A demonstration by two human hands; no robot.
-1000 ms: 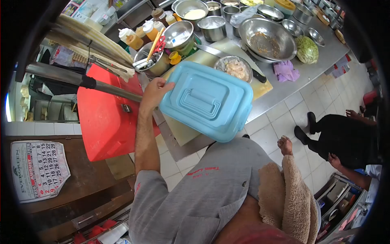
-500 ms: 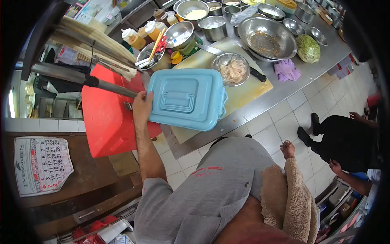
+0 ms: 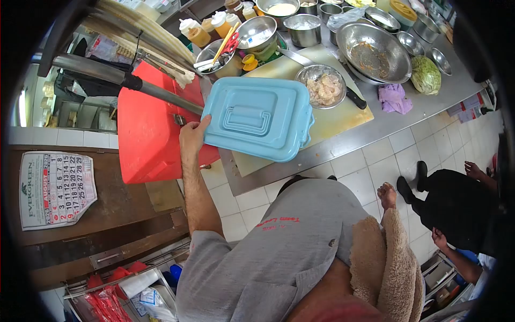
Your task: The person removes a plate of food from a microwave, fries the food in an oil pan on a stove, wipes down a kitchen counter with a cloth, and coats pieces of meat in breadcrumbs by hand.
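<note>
My left hand (image 3: 193, 138) grips the left edge of a light-blue lidded box (image 3: 257, 118), thumb on the lid and fingers hidden under it. The box is above the near left part of a cutting board (image 3: 340, 121). A metal bowl of raw, pale meat pieces (image 3: 324, 89) stands on the board right of the box, beside a knife's black handle (image 3: 356, 99). My right hand (image 3: 386, 197) is away from the table at the right, its fingers curled; whether it holds anything is hidden. A tan towel (image 3: 396, 255) hangs just below it.
A red bin (image 3: 145, 129) stands left of the steel table (image 3: 399, 121). Farther back are bowls, squeeze bottles, a large stained pan (image 3: 374, 52), a purple cloth (image 3: 395, 99) and a cabbage (image 3: 426, 75). Another person in dark clothes (image 3: 456, 206) is at the right.
The box has moved left relative to the board, still in my left hand, and the bowl of meat shows fully. My right hand stays away from the table.
</note>
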